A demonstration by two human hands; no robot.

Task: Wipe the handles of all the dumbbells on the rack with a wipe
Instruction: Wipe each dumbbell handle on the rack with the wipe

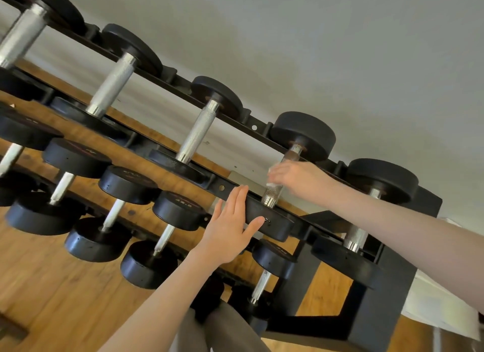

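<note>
Presently on view: a black tiered rack (387, 294) holding dumbbells with black round heads and knurled silver handles, seen at a steep tilt from the head camera

Top tier: five dumbbells in a row. The fourth dumbbell (303, 134) from the left has its handle (272, 194) under the person's right hand (296, 178). That hand is curled round the middle of the handle with a whitish wipe (273, 171) pressed between fingers and metal; only an edge of the wipe shows, at the left side of the hand, and the picture is blurred there. The bare lower end of the handle shows beneath the hand

Left hand (230, 228): fingers straight and together, thumb spread, palm laid flat against the near head (272, 226) of the same dumbbell. It grips nothing

Neighbouring top-tier handles, one to the left (199, 131) and one to the right (356, 236), are bare and untouched by either hand

Lower tiers: smaller dumbbells with thin pale handles, among them one (180, 210) just left of the left hand, its head marked with numerals too small to read surely

Surroundings: wooden floor (52, 294), light grey wall (340, 50) behind the rack, grey trouser legs (222, 333) at the bottom edge
</note>
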